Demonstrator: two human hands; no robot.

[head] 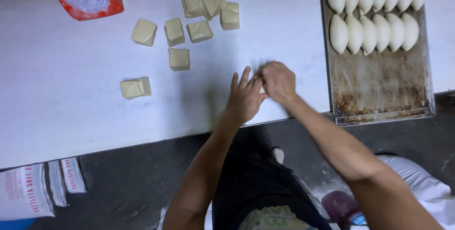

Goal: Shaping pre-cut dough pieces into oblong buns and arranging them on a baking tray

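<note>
Left hand (245,98) and right hand (278,81) pressed together over small pale dough piece (262,90), mostly hidden, on white worktop (71,107); cut pale dough cubes (189,26) upper left; worn metal tray (379,88) of shaped oval dough pieces (374,7) right.

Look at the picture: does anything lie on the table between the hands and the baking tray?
Nothing visible does. Both hands, left hand and right hand, press a mostly hidden dough piece; only bare white table separates them from the tray.
</note>
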